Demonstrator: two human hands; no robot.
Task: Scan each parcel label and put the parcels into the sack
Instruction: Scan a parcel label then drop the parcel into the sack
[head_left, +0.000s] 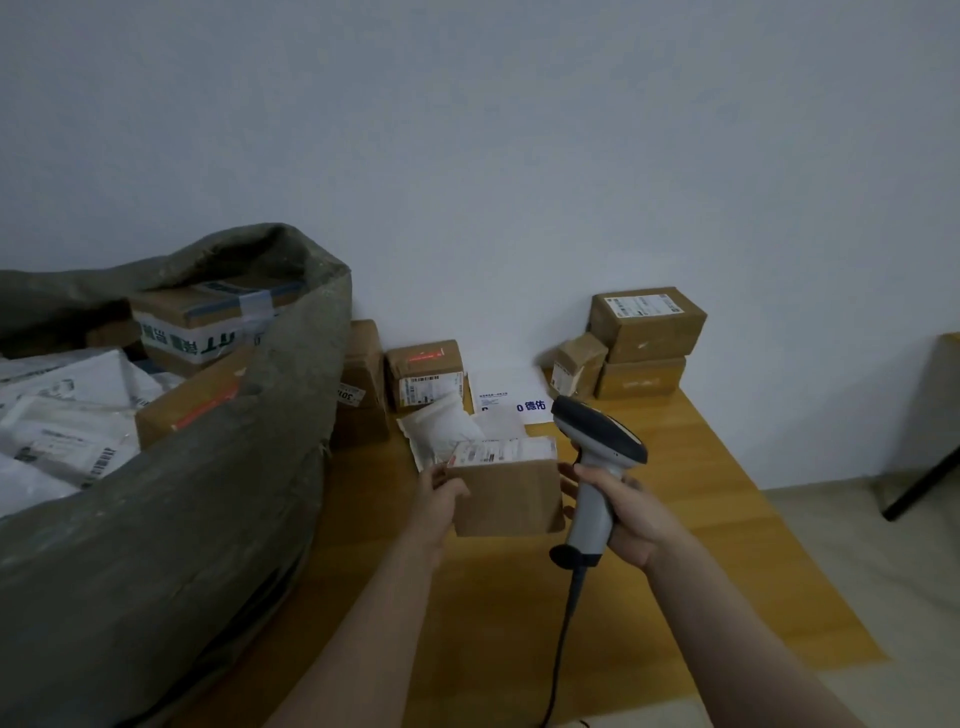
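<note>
A box and a scanner, side by side

The left hand (441, 491) holds the left side of the brown box (506, 499), its grip closed on it, over the table (701, 519). A white label (498, 451) sits on top of the box. Just right of the box, the right hand (623, 512) has its grip wrapped round the scanner (597, 441). Left of the box is the big grey sack (182, 519), full of parcels. Behind the box lie white bags (441, 426) and more boxes (647, 322).
</note>
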